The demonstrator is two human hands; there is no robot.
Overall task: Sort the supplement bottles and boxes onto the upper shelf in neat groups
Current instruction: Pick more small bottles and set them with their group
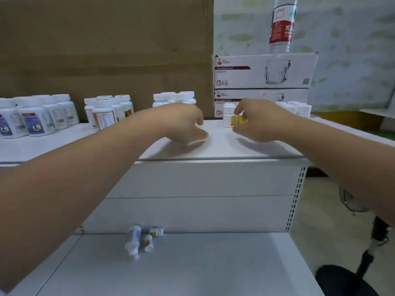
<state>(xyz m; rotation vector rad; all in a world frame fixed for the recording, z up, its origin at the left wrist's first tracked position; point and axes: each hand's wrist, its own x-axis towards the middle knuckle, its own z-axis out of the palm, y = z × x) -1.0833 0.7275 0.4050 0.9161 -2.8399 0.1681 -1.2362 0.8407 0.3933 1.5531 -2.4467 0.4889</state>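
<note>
On the white upper shelf (213,150) my right hand (256,120) holds a small white bottle with a yellow label (241,119), fingers curled round it, beside a like bottle (228,117). My left hand (183,122) hovers just left of them, fingers loosely curled, holding nothing. Grouped white bottles stand along the shelf: blue-labelled ones (36,116) far left, orange-labelled ones (106,112), plain white ones (173,98) behind my left hand, small white ones (297,107) at right. On the lower shelf (192,270) lie a long bottle (133,239) and two small yellow-labelled bottles (151,237).
Two stacked glass-mug boxes (263,71) stand at the back right of the upper shelf, with a water bottle (282,24) on top. A big cardboard sheet (102,50) backs the shelf. A black stool (342,280) is on the floor at lower right.
</note>
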